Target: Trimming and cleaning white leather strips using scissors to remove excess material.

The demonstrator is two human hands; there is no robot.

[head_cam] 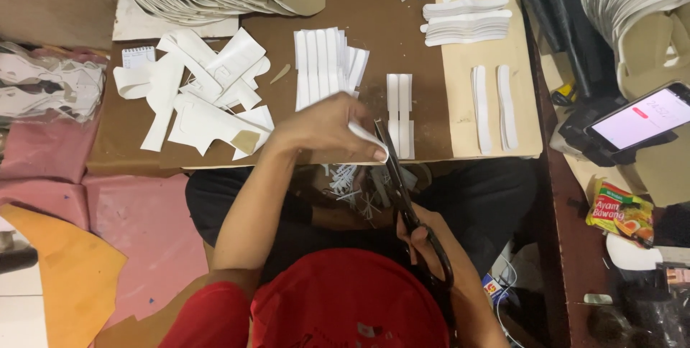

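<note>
A white strip (366,134) is pinched between the thumb and fingers of the left hand (327,132) at the near edge of the brown bench (410,39), where it is met by the dark blades of the scissors (402,190). The scissors are gripped by the right hand (438,247), whose fingers are closed through the handle loops; the blades are seen slightly parted. Because the left thumb tip lies just beside the blades, a nick is judged possible if the strip is fed too far into the cut. A crooked cut is also judged likely if the limp strip is allowed to twist or sag at the blades. Beyond the scissors, on the bench, a pair of cut strips (399,112) is laid; these lie close enough to be brushed off by the left wrist. Below the bench edge, near the scissors, white offcuts (348,179) are gathered on the lap, and a finished piece dropped there could be lost among them. Left of the scissors, loose white sheet scraps (208,96) are piled on the bench.
</note>
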